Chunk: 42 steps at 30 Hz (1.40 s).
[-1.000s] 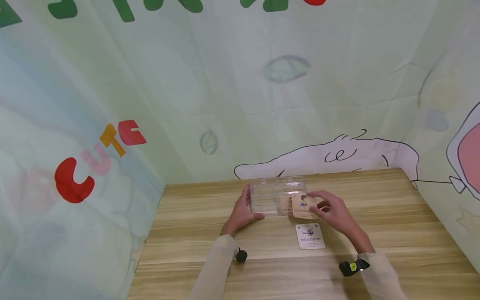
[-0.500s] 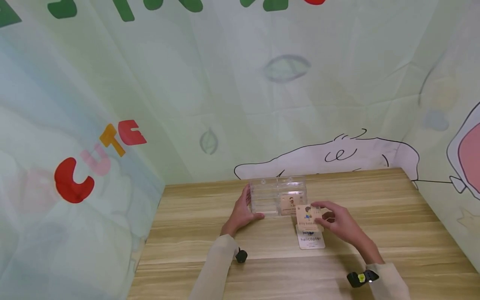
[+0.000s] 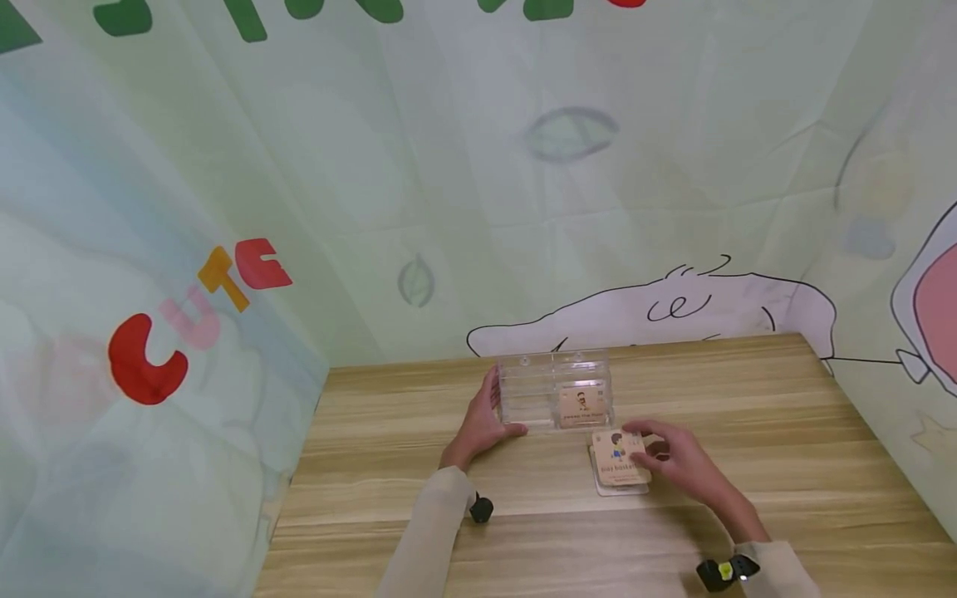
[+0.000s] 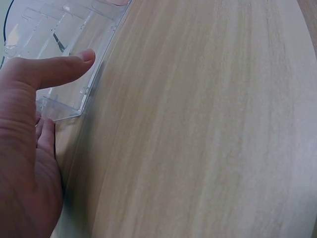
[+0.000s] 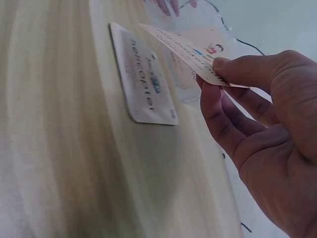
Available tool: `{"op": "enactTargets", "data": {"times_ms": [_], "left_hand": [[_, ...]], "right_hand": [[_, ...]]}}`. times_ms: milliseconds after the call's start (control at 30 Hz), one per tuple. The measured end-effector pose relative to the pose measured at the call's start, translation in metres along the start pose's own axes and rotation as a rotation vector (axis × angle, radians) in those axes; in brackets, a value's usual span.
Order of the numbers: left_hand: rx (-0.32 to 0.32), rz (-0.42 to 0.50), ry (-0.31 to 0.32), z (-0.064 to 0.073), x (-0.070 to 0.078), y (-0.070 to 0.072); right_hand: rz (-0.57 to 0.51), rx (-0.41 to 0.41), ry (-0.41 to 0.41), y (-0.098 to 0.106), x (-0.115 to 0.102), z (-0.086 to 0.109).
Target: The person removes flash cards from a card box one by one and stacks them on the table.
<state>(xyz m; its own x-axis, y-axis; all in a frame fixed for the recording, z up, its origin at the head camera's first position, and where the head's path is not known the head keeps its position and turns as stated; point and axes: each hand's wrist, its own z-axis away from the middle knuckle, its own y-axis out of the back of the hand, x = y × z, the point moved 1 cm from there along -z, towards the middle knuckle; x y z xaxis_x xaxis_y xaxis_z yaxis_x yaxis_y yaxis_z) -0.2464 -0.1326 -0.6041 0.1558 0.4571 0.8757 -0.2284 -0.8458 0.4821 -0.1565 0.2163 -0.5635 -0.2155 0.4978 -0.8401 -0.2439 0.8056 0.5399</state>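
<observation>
A clear plastic card rack (image 3: 527, 394) stands near the back of the table. My left hand (image 3: 482, 425) holds its left side, with the thumb (image 4: 64, 70) across the front. In the rack's lower right compartment sits a tan picture card (image 3: 581, 407). My right hand (image 3: 676, 461) pinches another tan card (image 3: 616, 467) by its right edge, between thumb and fingers. That card, with a ball-playing figure on it, is tilted above a white helicopter card (image 5: 143, 82) lying flat on the table. From the head view it covers most of the helicopter card.
The wood-grain table (image 3: 374, 465) reaches to a printed cloth backdrop (image 3: 449, 183) along the back and left. Both wrists wear small black devices, one by the left sleeve (image 3: 429, 531) and one by the right sleeve (image 3: 777, 569).
My right hand has drawn the tan card away from the rack, toward me and slightly right, over the helicopter card. The card left in the rack is now uncovered. My left hand stays put.
</observation>
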Motion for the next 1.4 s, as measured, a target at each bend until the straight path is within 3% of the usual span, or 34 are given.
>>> {"op": "enactTargets", "data": {"times_ms": [500, 767, 1133, 1400], "left_hand": [[0.007, -0.001, 0.001, 0.0, 0.002, 0.0], [0.01, -0.013, 0.004, -0.001, -0.001, 0.0], [0.003, -0.008, 0.004, -0.001, -0.001, 0.0], [0.001, -0.018, 0.017, -0.002, -0.002, -0.001]], "right_hand": [[-0.014, 0.01, -0.002, -0.013, 0.012, 0.002], [0.044, -0.017, -0.01, -0.014, 0.016, 0.001], [0.154, 0.007, 0.04, -0.019, 0.016, 0.001], [0.192, -0.005, 0.013, -0.02, 0.013, 0.002]]}}
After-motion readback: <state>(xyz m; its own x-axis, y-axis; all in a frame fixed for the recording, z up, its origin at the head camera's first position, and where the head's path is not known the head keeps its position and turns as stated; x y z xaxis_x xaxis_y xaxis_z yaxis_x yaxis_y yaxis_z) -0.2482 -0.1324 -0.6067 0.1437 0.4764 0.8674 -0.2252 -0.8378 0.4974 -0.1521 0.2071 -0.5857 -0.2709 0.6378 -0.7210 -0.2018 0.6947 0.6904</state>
